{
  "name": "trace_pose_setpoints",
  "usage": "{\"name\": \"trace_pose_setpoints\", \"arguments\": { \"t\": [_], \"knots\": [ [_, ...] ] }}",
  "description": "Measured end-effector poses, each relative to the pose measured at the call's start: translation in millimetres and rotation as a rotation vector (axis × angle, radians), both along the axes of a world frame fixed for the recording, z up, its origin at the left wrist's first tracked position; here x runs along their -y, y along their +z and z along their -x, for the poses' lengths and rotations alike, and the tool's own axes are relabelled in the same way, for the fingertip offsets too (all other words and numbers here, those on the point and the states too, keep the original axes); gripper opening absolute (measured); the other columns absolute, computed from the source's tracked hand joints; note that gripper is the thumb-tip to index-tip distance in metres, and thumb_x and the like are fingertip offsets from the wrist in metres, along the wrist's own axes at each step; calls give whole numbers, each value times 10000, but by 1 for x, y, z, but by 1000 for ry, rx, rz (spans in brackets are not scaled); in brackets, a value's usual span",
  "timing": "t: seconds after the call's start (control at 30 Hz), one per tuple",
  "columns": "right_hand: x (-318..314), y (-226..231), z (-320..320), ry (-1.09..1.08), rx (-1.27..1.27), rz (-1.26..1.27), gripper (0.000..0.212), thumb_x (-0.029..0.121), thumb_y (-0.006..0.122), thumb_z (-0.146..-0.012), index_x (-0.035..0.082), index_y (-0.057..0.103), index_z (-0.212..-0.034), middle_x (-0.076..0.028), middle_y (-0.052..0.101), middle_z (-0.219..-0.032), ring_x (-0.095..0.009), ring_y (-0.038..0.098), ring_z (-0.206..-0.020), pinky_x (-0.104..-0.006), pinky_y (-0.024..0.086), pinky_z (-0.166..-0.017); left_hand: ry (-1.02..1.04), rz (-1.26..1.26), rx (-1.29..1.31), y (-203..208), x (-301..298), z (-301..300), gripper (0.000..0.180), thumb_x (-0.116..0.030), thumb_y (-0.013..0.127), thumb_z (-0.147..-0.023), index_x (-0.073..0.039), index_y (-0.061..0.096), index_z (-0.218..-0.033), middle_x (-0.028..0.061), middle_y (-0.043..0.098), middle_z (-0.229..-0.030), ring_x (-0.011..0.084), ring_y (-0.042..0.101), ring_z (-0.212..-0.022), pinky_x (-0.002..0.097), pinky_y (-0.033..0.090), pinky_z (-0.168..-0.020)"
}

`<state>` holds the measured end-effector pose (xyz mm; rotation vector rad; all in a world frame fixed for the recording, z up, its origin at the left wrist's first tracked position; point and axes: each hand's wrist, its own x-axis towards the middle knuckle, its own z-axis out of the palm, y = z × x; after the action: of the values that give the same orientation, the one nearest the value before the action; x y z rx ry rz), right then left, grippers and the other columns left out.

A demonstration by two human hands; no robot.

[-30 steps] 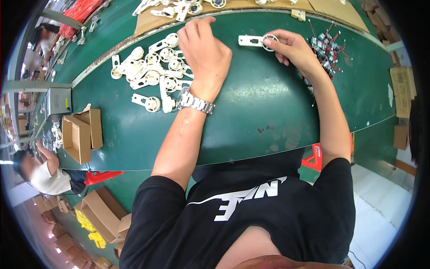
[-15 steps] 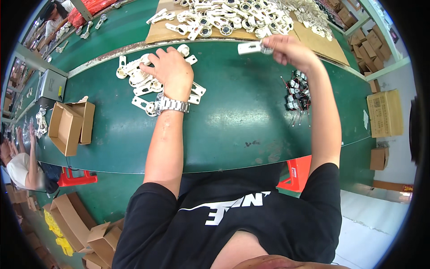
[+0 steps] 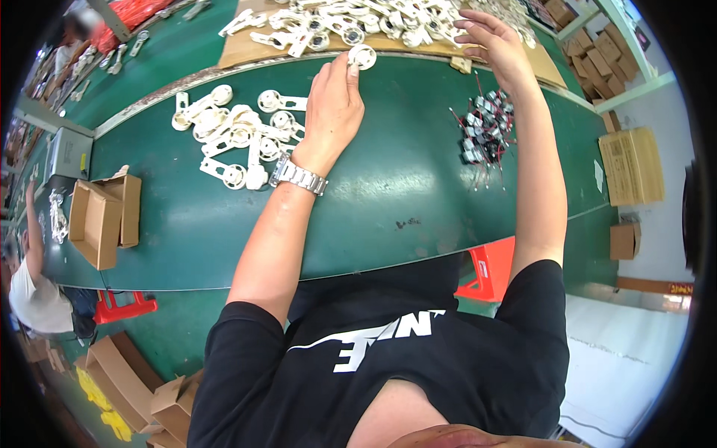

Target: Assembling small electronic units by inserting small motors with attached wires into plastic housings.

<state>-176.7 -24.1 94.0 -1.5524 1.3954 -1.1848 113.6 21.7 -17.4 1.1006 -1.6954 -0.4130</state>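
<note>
Open carton [image 3: 107, 231] left of white parts [image 3: 240, 133]; wired pieces [image 3: 482, 131] right.

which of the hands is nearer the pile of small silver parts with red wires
Right. The right hand is just beyond the pile; the left hand is farther, off to the pile's left.
</note>
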Motion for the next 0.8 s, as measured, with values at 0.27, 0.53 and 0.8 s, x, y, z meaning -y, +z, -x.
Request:
{"name": "trace_pose_setpoints", "arguments": {
  "t": [0.27, 0.53, 0.8],
  "knots": [
    [-28, -47, 92, -200, -785, -43, 246, 219, 680, -971, 69, 769, -1144, -99, 787, -1039, -206, 722, -960, -359, 558, -863, -161, -37, 216, -27, -10, 22, 263, -173, 590, -1039, -42, 708, -1233, 123, 601, -1020, 325, 554, -1009, 443, 481, -905],
    [-48, -49, 139, -635, -1106, -308, 274, 173, 666, -845, 152, 800, -1082, -166, 779, -1021, -341, 743, -1012, -442, 571, -912, -259, -50, 273, -20, -14, 24, 309, -238, 704, -965, -57, 715, -1216, 76, 646, -1091, 282, 549, -1103, 413, 429, -995],
    [-81, -60, 177, -530, -913, -433, 412, 75, 703, -847, 174, 755, -1244, -113, 743, -936, -212, 695, -875, -350, 558, -798, -441, -164, 335, -18, -8, 8, 287, -167, 819, -864, -110, 717, -1126, 44, 659, -1143, 265, 533, -1181, 396, 377, -1057]
  ]
}}
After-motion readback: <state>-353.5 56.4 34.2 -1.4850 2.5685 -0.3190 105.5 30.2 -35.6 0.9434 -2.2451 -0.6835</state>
